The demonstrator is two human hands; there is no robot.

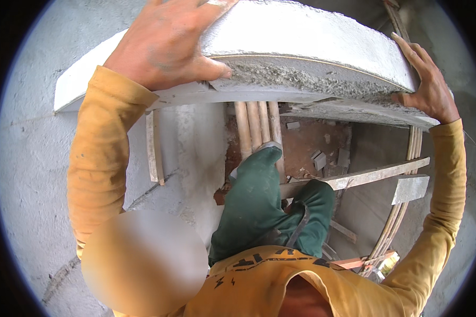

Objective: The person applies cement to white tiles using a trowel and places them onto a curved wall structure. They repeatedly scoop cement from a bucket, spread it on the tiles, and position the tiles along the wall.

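Note:
A long white block [301,29], probably lightweight concrete, spans the top of the view on rough grey mortar [296,74]. My left hand [166,45] grips its left part, the thumb over the near edge and the fingertips cut off by the frame. At the right end my right hand [428,82] is closed around the block, fingers up its end and thumb low by the mortar. A thin string [280,56] runs along the near lower edge. Another white stretch [92,68] shows left of my left hand; whether it joins the block is hidden.
Below, several wooden poles [256,124] lie under my foot, and a plank [370,171] crosses to bundled poles [394,222] on the right. Rubble [320,158] lies on the reddish floor far below. Grey plastered walls [37,158] enclose both sides; a wooden strip [153,148] leans on the left.

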